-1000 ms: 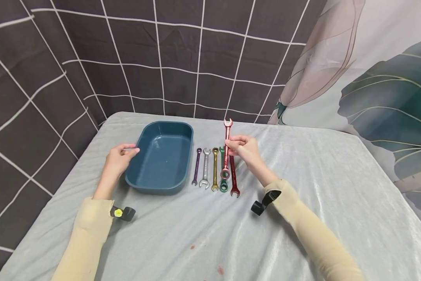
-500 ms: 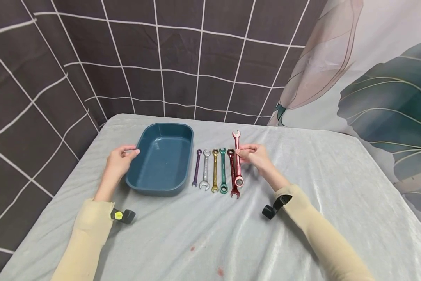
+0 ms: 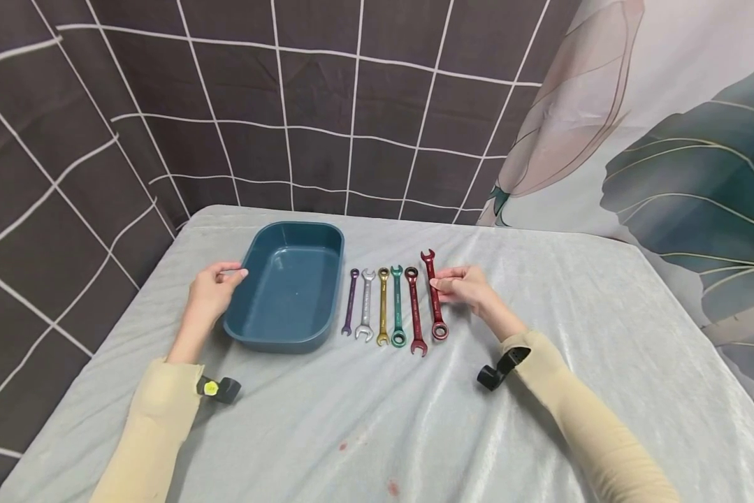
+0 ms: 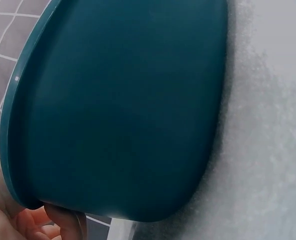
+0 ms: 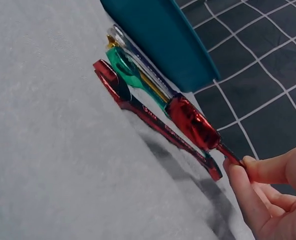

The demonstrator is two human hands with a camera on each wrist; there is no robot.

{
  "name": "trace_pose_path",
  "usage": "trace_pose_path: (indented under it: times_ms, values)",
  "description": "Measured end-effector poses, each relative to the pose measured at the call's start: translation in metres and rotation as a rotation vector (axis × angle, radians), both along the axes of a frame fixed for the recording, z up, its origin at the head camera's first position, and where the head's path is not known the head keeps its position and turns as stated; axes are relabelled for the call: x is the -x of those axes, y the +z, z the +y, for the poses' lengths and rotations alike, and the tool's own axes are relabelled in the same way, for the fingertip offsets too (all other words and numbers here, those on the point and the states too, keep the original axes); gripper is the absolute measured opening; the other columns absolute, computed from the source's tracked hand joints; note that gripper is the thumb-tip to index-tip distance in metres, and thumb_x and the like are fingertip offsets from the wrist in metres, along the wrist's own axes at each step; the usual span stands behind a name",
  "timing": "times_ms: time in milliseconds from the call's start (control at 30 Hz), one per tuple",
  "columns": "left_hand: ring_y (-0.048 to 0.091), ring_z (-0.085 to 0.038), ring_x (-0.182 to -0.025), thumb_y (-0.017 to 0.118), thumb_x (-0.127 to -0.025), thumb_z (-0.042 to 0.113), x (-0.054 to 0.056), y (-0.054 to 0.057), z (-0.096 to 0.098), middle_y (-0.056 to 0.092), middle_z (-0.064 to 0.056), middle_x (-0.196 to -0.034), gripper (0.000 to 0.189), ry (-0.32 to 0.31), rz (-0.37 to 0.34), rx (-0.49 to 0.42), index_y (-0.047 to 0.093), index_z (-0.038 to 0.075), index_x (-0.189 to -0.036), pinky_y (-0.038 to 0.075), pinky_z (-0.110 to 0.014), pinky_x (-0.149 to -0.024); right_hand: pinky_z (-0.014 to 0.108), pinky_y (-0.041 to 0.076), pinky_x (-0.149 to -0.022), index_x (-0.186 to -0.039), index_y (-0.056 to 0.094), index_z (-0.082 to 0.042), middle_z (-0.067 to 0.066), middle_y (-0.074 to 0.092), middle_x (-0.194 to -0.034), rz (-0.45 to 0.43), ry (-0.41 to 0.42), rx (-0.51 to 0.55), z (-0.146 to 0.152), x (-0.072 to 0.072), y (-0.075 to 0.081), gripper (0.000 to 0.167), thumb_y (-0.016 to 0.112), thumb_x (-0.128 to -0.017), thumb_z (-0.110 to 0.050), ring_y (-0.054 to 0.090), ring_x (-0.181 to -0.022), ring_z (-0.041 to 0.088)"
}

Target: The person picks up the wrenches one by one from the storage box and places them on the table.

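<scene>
In the head view, my left hand (image 3: 212, 293) grips the left rim of a blue rectangular plastic tub (image 3: 288, 297), which holds nothing. My right hand (image 3: 469, 288) pinches a red combination wrench (image 3: 436, 307) by its shaft, ring end toward me. The right wrist view shows this wrench raised off the cloth, with a shadow below. Left of it lies a second red wrench (image 3: 416, 307). Beyond that, a green wrench (image 3: 397, 300), a gold wrench (image 3: 383, 307), a silver wrench (image 3: 367, 304) and a smaller purple wrench (image 3: 350, 307) line up toward the tub.
A pale grey cloth (image 3: 326, 419) with small reddish spots covers the table. Behind and to the left hangs a dark curtain (image 3: 314, 91) with white grid lines. A leaf-patterned curtain (image 3: 685, 168) hangs at the right.
My right hand has carried the red wrench rightward and lower, from over the green and other red wrenches to the right end of the row. The left hand stays at the tub's rim.
</scene>
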State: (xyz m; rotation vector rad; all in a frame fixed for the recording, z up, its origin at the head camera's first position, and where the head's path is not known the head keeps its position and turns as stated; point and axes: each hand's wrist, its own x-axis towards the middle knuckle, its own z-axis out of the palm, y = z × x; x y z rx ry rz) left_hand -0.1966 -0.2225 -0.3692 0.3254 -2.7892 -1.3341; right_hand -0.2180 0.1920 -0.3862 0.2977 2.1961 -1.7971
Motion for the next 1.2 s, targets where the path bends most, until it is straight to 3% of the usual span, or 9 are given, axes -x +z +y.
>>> trace_pose_path:
  times_ms: [200, 667, 900, 1067, 1200]
  values:
    - [0.049, -0.017, -0.078, 0.054, -0.099, 0.027, -0.001, 0.001, 0.001, 0.058, -0.018, -0.098, 0.041, 0.0, 0.02, 0.019, 0.057, -0.001, -0.127, 0.039, -0.028, -0.067, 0.02, 0.055, -0.062, -0.129, 0.048, 0.016, -0.004, 0.064, -0.065, -0.038, 0.006, -0.028, 0.001, 0.0, -0.004, 0.045, 0.062, -0.089, 0.002, 0.063, -0.058, 0.006]
    - [0.049, -0.015, -0.075, 0.052, -0.099, 0.025, -0.001, 0.001, 0.001, 0.06, -0.018, -0.096, 0.038, 0.002, 0.047, 0.041, 0.059, -0.002, -0.125, 0.039, -0.027, -0.066, 0.02, 0.055, -0.064, -0.128, 0.052, 0.013, 0.001, 0.071, -0.082, -0.008, -0.012, -0.11, -0.001, -0.003, -0.014, 0.044, 0.065, -0.088, 0.0, 0.063, -0.061, 0.003]
    - [0.056, -0.021, -0.082, 0.053, -0.098, 0.025, -0.001, 0.002, 0.002, 0.063, -0.021, -0.101, 0.038, 0.005, 0.069, 0.071, 0.061, -0.002, -0.123, 0.04, -0.029, -0.07, 0.02, 0.054, -0.059, -0.119, 0.061, 0.009, 0.02, 0.071, -0.101, 0.068, 0.009, -0.281, -0.002, -0.006, -0.012, 0.037, 0.069, -0.085, -0.004, 0.062, -0.056, 0.003]
    - [0.06, -0.031, -0.093, 0.051, -0.099, 0.026, -0.003, 0.004, 0.003, 0.064, -0.022, -0.108, 0.037, 0.0, 0.095, 0.128, 0.063, 0.0, -0.123, 0.041, -0.034, -0.074, 0.023, 0.055, -0.058, -0.11, 0.067, 0.007, 0.018, 0.073, -0.092, 0.161, 0.05, -0.411, 0.0, -0.009, -0.011, 0.029, 0.07, -0.084, -0.007, 0.063, -0.055, 0.004]
    - [0.063, -0.038, -0.098, 0.048, -0.1, 0.021, -0.007, 0.007, 0.004, 0.066, -0.025, -0.113, 0.035, -0.032, 0.186, 0.193, 0.063, -0.003, -0.122, 0.046, -0.045, -0.08, 0.025, 0.056, -0.059, -0.106, 0.068, 0.009, 0.018, 0.073, -0.085, 0.236, 0.12, -0.469, 0.002, -0.014, -0.008, 0.022, 0.062, -0.089, -0.004, 0.065, -0.059, 0.007]
